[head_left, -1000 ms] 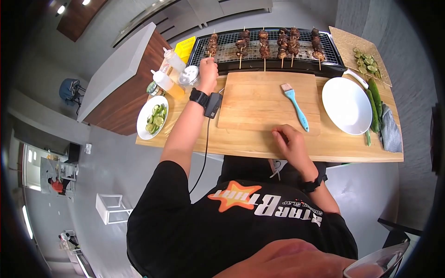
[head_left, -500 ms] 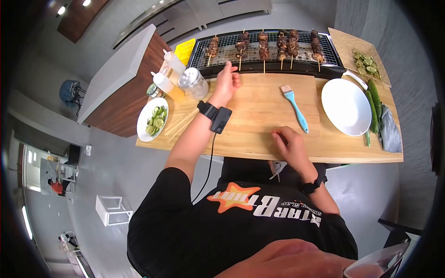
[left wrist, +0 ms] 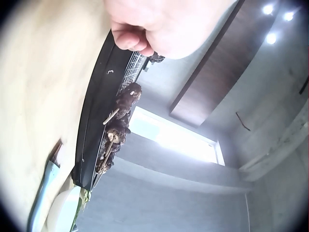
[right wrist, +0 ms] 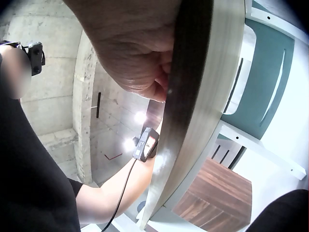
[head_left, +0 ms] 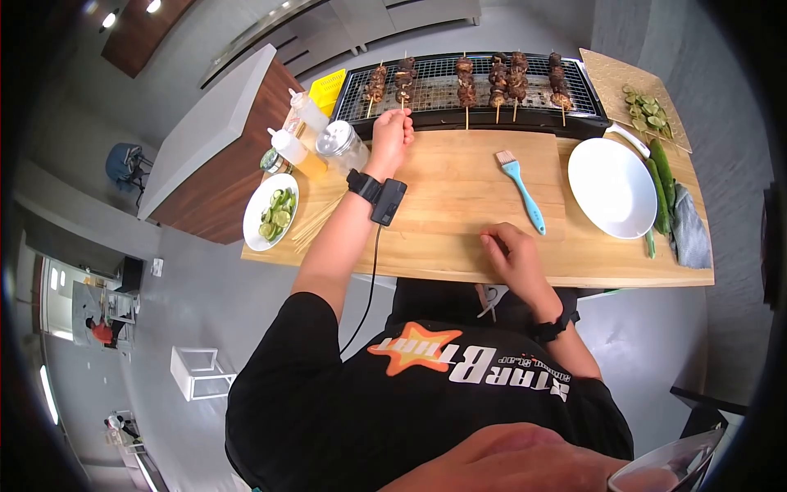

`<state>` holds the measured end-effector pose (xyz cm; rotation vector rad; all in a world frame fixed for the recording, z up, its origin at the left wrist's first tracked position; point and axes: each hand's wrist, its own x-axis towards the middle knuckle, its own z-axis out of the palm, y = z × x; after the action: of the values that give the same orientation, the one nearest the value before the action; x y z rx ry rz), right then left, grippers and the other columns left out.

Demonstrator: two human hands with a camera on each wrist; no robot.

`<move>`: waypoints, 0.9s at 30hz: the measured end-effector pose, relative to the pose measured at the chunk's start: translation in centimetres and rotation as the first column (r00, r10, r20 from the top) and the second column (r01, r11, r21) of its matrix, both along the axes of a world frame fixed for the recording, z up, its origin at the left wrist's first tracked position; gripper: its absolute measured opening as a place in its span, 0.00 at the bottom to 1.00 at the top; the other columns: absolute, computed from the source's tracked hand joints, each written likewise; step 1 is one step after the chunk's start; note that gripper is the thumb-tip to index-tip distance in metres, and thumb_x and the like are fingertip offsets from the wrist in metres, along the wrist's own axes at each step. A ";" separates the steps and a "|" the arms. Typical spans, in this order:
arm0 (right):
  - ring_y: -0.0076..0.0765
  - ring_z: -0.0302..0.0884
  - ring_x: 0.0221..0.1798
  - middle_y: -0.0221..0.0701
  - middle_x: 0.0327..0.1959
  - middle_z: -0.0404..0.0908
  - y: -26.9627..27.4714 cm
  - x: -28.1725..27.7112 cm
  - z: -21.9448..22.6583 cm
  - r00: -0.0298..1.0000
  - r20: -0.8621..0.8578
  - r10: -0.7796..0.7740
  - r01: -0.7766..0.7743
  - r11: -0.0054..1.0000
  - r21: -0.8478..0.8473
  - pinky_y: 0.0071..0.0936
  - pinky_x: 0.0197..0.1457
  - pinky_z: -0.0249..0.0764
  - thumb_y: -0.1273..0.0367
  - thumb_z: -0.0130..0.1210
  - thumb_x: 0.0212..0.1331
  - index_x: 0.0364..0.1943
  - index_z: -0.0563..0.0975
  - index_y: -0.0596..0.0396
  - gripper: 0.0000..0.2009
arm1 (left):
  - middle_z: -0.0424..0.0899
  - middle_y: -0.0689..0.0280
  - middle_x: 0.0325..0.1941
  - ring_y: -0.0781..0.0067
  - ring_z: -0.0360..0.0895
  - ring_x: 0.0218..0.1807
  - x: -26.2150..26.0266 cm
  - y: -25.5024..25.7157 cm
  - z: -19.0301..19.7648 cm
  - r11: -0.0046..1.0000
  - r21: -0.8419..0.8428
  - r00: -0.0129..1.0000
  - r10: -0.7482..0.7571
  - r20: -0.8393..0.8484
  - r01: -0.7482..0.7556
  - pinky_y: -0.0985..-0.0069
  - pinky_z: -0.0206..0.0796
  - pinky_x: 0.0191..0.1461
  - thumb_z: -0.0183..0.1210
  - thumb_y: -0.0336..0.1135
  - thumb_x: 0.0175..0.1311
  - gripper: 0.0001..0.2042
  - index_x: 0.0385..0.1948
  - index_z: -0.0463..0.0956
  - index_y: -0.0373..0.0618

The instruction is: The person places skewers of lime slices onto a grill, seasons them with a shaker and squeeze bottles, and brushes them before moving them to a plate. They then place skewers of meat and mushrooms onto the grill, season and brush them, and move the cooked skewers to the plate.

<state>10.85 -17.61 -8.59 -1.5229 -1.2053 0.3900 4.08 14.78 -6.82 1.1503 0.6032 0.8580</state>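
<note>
My left hand (head_left: 391, 141) pinches the stick end of a browned meat skewer (head_left: 405, 79), second from the left on the grill (head_left: 443, 121). In the left wrist view the curled fingers (left wrist: 128, 40) sit over the grill's edge, and the stick is hidden behind the hand. Further skewers (head_left: 466, 80) lie across the wire grate, their sticks pointing towards me. At the table's front edge my right hand (head_left: 516, 256) rests with loosely curled fingers, holding nothing. A blue basting brush (head_left: 525, 195) lies beyond it on the cutting board (head_left: 459, 180).
Left on the table stand squeeze bottles (head_left: 287, 144), a lidded glass jar (head_left: 340, 146), loose bamboo sticks (head_left: 318, 223) and a bowl of sliced cucumber (head_left: 256, 205). A white bowl (head_left: 611, 189), whole cucumbers (head_left: 662, 176) and a grey cloth (head_left: 690, 230) lie to the right.
My left hand let go of the leftmost skewer, moved right, and took the second skewer's stick. That skewer has shifted left on the grate. The right hand stayed still.
</note>
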 end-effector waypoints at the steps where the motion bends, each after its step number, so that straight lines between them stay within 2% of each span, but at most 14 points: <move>1: 0.43 0.74 0.25 0.42 0.27 0.77 0.0 0.0 0.0 1.000 -0.004 0.001 -0.001 1.000 -0.004 0.31 0.29 0.70 0.72 0.56 0.58 0.35 0.78 0.61 0.06 | 0.69 0.69 0.23 0.83 0.62 0.20 -0.2 0.4 0.1 1.000 0.004 1.000 0.001 -0.006 -0.001 0.84 0.56 0.20 0.46 0.30 0.69 0.07 0.40 0.69 0.36; 5: 0.43 0.74 0.25 0.42 0.27 0.77 0.0 0.0 0.1 1.000 -0.005 0.000 0.000 1.000 -0.010 0.31 0.29 0.70 0.72 0.56 0.58 0.35 0.78 0.61 0.06 | 0.68 0.71 0.21 0.83 0.62 0.21 -0.9 0.9 0.1 0.999 -0.033 0.999 -0.016 -0.034 0.015 0.86 0.54 0.21 0.47 0.30 0.68 0.06 0.38 0.71 0.38; 8: 0.42 0.74 0.25 0.41 0.26 0.77 -0.1 0.1 0.2 1.000 0.006 -0.004 0.004 1.000 0.001 0.30 0.29 0.70 0.72 0.56 0.58 0.35 0.78 0.61 0.06 | 0.69 0.70 0.20 0.82 0.63 0.19 -0.7 1.2 -0.4 0.997 -0.080 1.000 -0.012 0.006 0.013 0.84 0.55 0.20 0.50 0.39 0.69 0.11 0.39 0.70 0.38; 11: 0.41 0.74 0.25 0.41 0.27 0.77 -0.2 0.0 0.6 1.000 0.004 -0.003 0.003 1.000 -0.021 0.30 0.29 0.70 0.72 0.56 0.58 0.35 0.78 0.61 0.06 | 0.70 0.69 0.18 0.80 0.64 0.19 -0.1 -0.5 -0.1 0.950 -0.310 0.995 0.067 0.068 -0.043 0.83 0.55 0.19 0.52 0.48 0.68 0.18 0.39 0.70 0.39; 12: 0.41 0.74 0.25 0.41 0.27 0.77 -0.2 0.0 0.6 1.000 0.001 -0.002 0.002 0.999 -0.034 0.30 0.29 0.70 0.72 0.56 0.58 0.35 0.78 0.61 0.06 | 0.72 0.67 0.18 0.78 0.68 0.20 0.2 0.3 -1.2 0.931 -0.365 0.997 -0.005 0.071 0.031 0.82 0.60 0.21 0.53 0.55 0.65 0.23 0.39 0.70 0.39; 15: 0.42 0.74 0.25 0.42 0.27 0.77 -0.1 0.0 0.3 1.000 0.003 0.006 -0.006 1.000 -0.016 0.30 0.29 0.70 0.72 0.56 0.58 0.35 0.78 0.61 0.05 | 0.78 0.64 0.26 0.75 0.74 0.27 1.5 -3.3 -0.1 0.951 -0.267 0.986 -0.168 -0.018 0.157 0.80 0.67 0.30 0.52 0.53 0.66 0.21 0.41 0.73 0.40; 18: 0.42 0.74 0.25 0.42 0.27 0.77 -0.1 -0.1 0.5 1.000 0.012 0.003 -0.003 1.000 -0.008 0.30 0.29 0.70 0.73 0.56 0.58 0.35 0.78 0.61 0.05 | 0.81 0.61 0.34 0.73 0.78 0.35 2.9 -5.9 0.9 0.917 -0.235 0.942 -0.334 -0.013 0.322 0.79 0.72 0.40 0.51 0.49 0.68 0.19 0.44 0.73 0.39; 21: 0.42 0.74 0.25 0.42 0.28 0.77 -0.1 0.0 0.4 1.000 0.016 -0.004 0.004 1.000 0.000 0.30 0.29 0.70 0.73 0.55 0.58 0.35 0.78 0.61 0.05 | 0.81 0.58 0.38 0.72 0.79 0.36 4.1 -6.3 0.8 0.894 -0.172 0.909 -0.414 0.039 0.414 0.77 0.73 0.41 0.51 0.42 0.69 0.15 0.44 0.71 0.38; 24: 0.43 0.74 0.26 0.42 0.28 0.77 -0.1 0.0 0.4 1.000 0.026 -0.006 0.006 1.000 0.005 0.31 0.30 0.70 0.73 0.55 0.58 0.35 0.77 0.61 0.05 | 0.81 0.60 0.37 0.75 0.78 0.34 5.0 -6.2 0.4 0.903 -0.098 0.908 -0.418 0.023 0.418 0.80 0.71 0.38 0.53 0.37 0.68 0.11 0.43 0.71 0.38; 27: 0.44 0.74 0.26 0.43 0.28 0.77 -0.1 0.0 0.6 1.000 -0.001 0.003 -0.003 1.000 -0.024 0.31 0.31 0.70 0.73 0.55 0.58 0.35 0.77 0.61 0.05 | 0.81 0.62 0.35 0.78 0.77 0.33 5.2 -5.8 -0.1 0.945 -0.029 0.945 -0.326 -0.036 0.325 0.84 0.68 0.35 0.54 0.35 0.68 0.10 0.43 0.72 0.38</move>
<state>10.87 -17.75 -7.99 -1.5408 -1.2063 0.4087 9.33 8.99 -6.93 1.2084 0.4376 0.5444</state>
